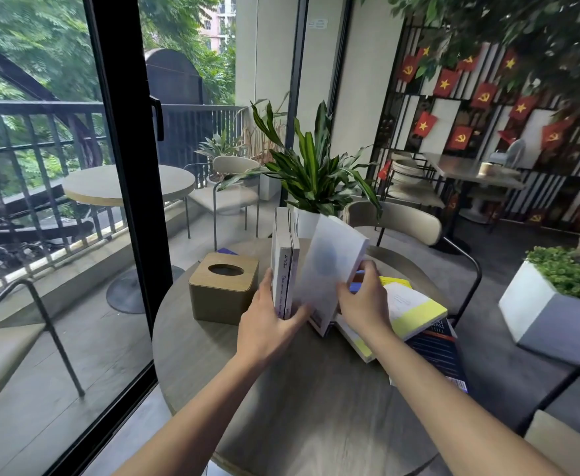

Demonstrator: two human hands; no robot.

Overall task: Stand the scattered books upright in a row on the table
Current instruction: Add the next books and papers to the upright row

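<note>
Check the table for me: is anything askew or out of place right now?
Yes. The white book in the right hand leans tilted beside the upright books. Several flat books lie jumbled at the table's right edge, the dark one overhanging it.

Café seating area. Round table (281,389) in front, wooden tissue box (223,286) on it. Beyond the table: padded metal chair (398,221), potted plant (316,176). Left of it, sliding glass door (120,166) onto balcony with another round table (127,183). Right: dining table (467,170), small red flags (446,84).
</note>
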